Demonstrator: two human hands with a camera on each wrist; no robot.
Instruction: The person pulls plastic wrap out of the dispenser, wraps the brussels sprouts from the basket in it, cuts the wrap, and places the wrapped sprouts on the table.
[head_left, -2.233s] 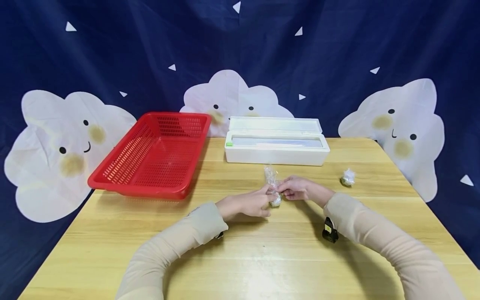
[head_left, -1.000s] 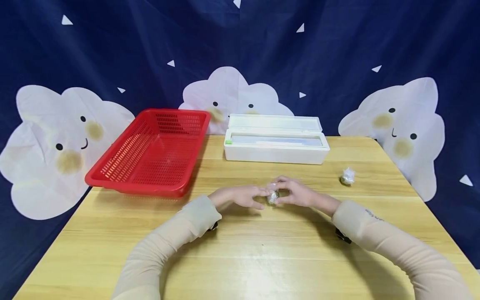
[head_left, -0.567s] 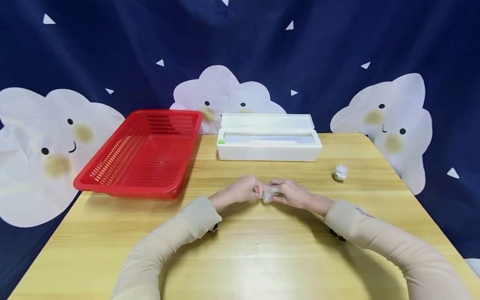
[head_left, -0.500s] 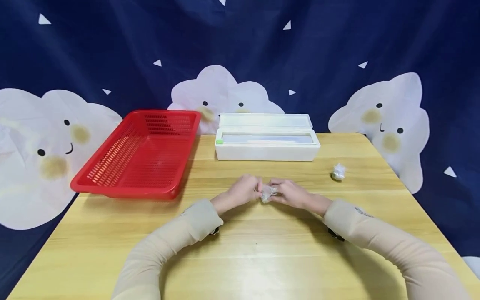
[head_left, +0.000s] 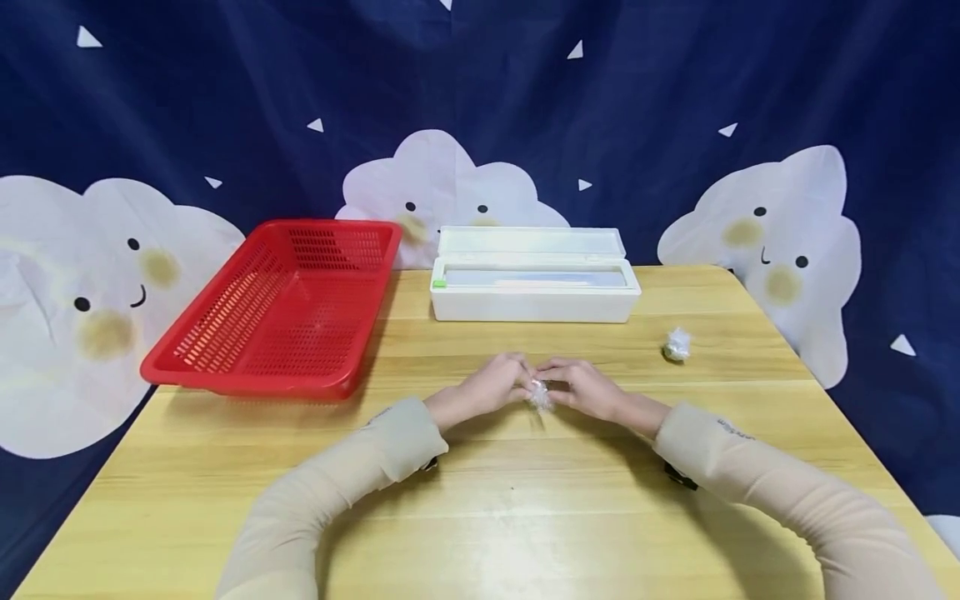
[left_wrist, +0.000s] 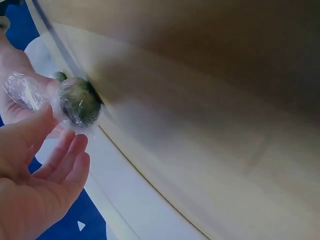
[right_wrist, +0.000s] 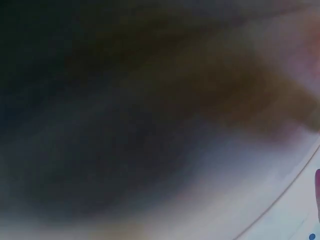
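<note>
A small round green thing wrapped in clear cling film is between the two hands, low over the table; in the head view the crumpled film shows at the fingertips. The left hand pinches the film from the left, its thumb against the wrap and its other fingers loosely bent below. From the right, the right hand holds the wrapped thing between thumb and fingers. The right wrist view is dark and blurred and hides the grip. Loose film bunches by the right hand in the left wrist view.
A second film-wrapped green bundle lies to the right on the wooden table. Behind the hands stands a white cling film box, lid raised, with a green slider. A red perforated basket sits at the left.
The film tail that stuck out beyond the hands has been gathered into a bunch. Both hands have shifted and turned around the wrapped thing; the head view has swung slightly right.
</note>
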